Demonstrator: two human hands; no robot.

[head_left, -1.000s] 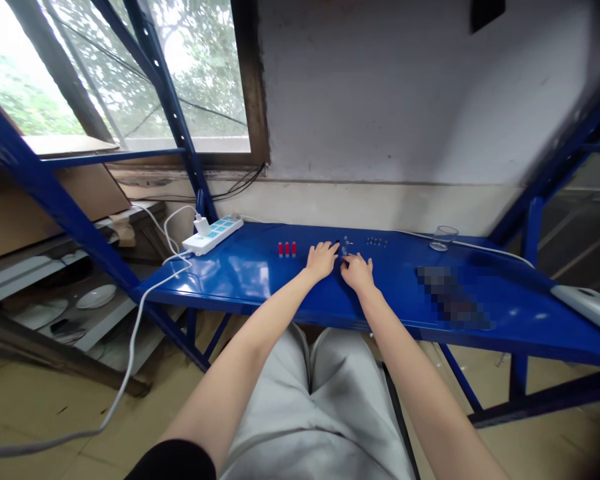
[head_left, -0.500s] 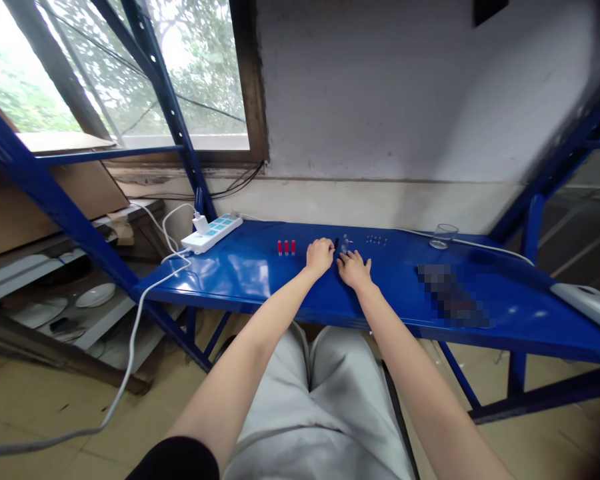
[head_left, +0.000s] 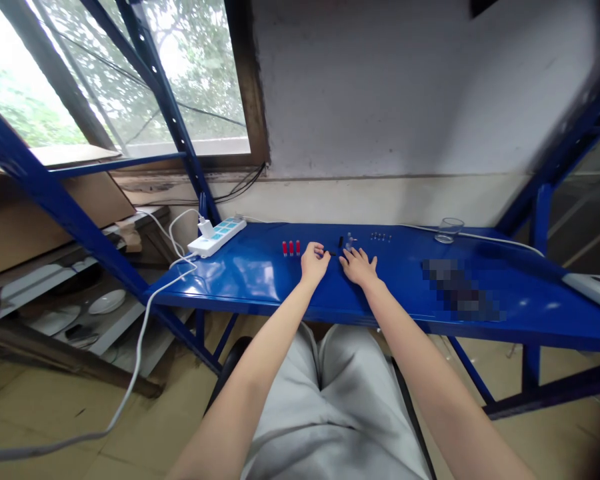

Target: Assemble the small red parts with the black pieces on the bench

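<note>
My left hand (head_left: pixel 314 261) is closed in a pinch over the blue tabletop. A small dark stick-like piece (head_left: pixel 332 254) pokes out from its fingertips, too small to name for sure. My right hand (head_left: pixel 359 267) lies on the table with its fingers spread and nothing visible in it. Just beyond its fingertips are small clear plastic pieces (head_left: pixel 350 239). Beside them, to the left, is a short black piece (head_left: pixel 341 241). Three red tubes (head_left: pixel 291 248) with clear ends are lined up left of my left hand.
A row of several tiny pieces (head_left: pixel 381 237) lies farther right. A clear glass (head_left: pixel 449 231) is near the wall, with a blurred-out dark object (head_left: pixel 460 290) nearer me. A white power strip (head_left: pixel 217 235) with its cord occupies the left end of the blue table (head_left: pixel 250 293).
My left hand has drawn back slightly from the clear pieces, and a dark piece now shows at its fingertips. My right hand's fingers have spread. The whole view has shifted a little.
</note>
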